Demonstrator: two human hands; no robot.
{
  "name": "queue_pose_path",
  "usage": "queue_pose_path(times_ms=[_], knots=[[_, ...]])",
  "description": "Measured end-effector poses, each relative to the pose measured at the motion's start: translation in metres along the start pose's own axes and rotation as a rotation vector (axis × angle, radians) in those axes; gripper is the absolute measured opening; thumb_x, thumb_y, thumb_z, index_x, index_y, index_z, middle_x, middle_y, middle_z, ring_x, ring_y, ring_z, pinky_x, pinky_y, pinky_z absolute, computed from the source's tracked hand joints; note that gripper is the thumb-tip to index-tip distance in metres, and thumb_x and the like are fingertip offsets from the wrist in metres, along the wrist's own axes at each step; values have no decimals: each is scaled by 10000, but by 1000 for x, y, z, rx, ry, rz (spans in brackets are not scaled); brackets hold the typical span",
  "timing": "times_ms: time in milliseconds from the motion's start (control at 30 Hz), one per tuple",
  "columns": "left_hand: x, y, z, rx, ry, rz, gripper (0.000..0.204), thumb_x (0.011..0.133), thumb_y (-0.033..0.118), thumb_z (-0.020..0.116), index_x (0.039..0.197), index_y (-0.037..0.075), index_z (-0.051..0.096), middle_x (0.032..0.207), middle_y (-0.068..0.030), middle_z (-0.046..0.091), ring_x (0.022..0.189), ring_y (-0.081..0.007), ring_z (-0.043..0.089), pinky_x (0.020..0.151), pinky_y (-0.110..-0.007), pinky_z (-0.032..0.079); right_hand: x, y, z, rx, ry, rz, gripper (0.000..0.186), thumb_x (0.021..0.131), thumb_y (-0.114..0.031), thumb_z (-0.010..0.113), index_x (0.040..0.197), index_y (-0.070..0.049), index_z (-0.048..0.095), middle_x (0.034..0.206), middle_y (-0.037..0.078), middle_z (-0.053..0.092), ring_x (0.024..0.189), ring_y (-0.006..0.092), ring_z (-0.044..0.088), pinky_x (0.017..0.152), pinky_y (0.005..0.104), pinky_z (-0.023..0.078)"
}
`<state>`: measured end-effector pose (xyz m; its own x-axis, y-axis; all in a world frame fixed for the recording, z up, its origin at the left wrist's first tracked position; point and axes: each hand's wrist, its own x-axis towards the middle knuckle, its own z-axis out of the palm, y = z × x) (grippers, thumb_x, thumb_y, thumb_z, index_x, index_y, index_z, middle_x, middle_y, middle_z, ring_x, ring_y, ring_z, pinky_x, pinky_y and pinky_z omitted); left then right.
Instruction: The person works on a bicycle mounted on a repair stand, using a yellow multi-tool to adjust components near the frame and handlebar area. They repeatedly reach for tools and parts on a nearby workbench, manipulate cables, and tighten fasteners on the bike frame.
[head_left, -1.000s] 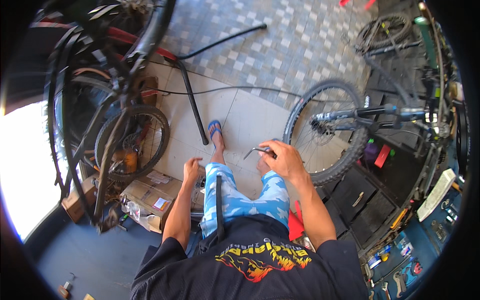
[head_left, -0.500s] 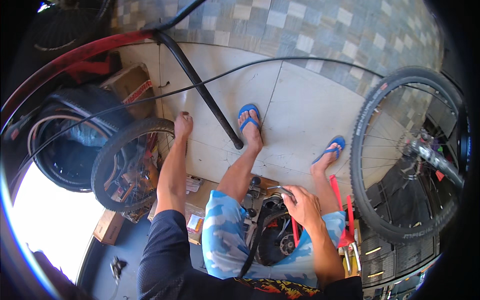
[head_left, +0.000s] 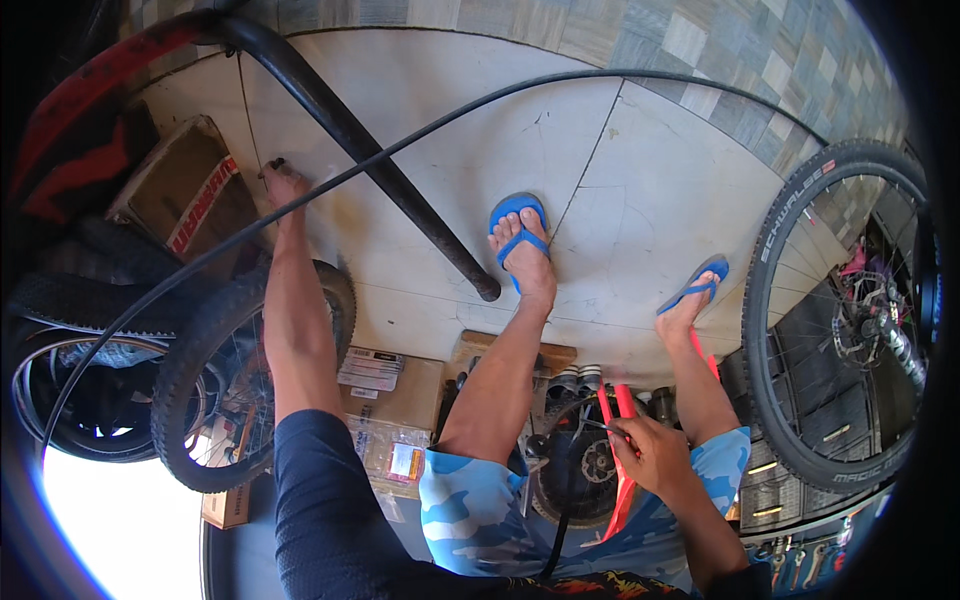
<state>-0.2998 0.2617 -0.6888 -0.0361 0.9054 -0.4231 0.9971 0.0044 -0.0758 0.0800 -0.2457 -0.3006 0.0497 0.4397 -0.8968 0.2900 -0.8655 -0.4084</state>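
A person in light-blue camouflage shorts (head_left: 465,510) leans over a workshop floor. The right hand (head_left: 657,458) grasps a slim metal hex key (head_left: 596,425) beside the right knee, its free end poking out leftward from the fingers. The left hand (head_left: 285,185) stretches far down to the pale tiled floor (head_left: 440,80), fingertips at a small dark object (head_left: 277,162); from where I stand, I cannot tell whether they have closed on it. That object is well apart from the hex key, near a taped cardboard box (head_left: 165,180). A black tube (head_left: 430,225) slants between the left hand and the blue flip-flops (head_left: 515,201), crossed by a black cable (head_left: 600,75). Bicycle wheels stand at left (head_left: 172,420) and right (head_left: 760,310). Beyond, grey patchwork tiles (head_left: 690,40) begin.
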Motion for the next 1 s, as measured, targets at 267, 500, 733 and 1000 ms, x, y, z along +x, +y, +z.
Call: queue_pose_path(times_ms=[267, 500, 733, 1000], knots=[[-143, -2, 58, -22, -398, -46, 428, 942, 369, 624, 1087, -24, 712, 1104, -324, 727, 1049, -518, 689, 959, -564, 540, -18, -2, -23, 15, 5, -24, 200, 951, -253, 750, 1126, -155, 749, 917, 43, 747, 721, 284, 730, 652, 432, 589], [-312, 33, 1, -556, -425, -100, 358, 959, 368, 556, 917, 16, 607, 713, -77, 542, 649, -200, 586, 493, -360, 457, -68, 9, -48, 102, 149, -165, 199, 946, -211, 767, 1117, -109, 757, 923, 77, 746, 714, 302, 728, 662, 433, 585], [-414, 177, -117, -1001, -925, -149, 174, 952, 217, 533, 925, 49, 570, 865, -103, 587, 777, -219, 595, 666, -371, 516, -148, 39, -76, 184, 286, -302, 203, 997, -278, 703, 1157, -155, 732, 971, 83, 762, 844, 339, 746, 723, 469, 611], [-592, 351, -266, -1341, -1281, 285, 102, 898, 79, 507, 953, 20, 570, 879, -134, 624, 833, -234, 609, 804, -366, 519, -295, 88, -118, 110, 401, -415, 234, 990, -307, 705, 1157, -143, 725, 967, 100, 784, 816, 361, 750, 713, 472, 605]])
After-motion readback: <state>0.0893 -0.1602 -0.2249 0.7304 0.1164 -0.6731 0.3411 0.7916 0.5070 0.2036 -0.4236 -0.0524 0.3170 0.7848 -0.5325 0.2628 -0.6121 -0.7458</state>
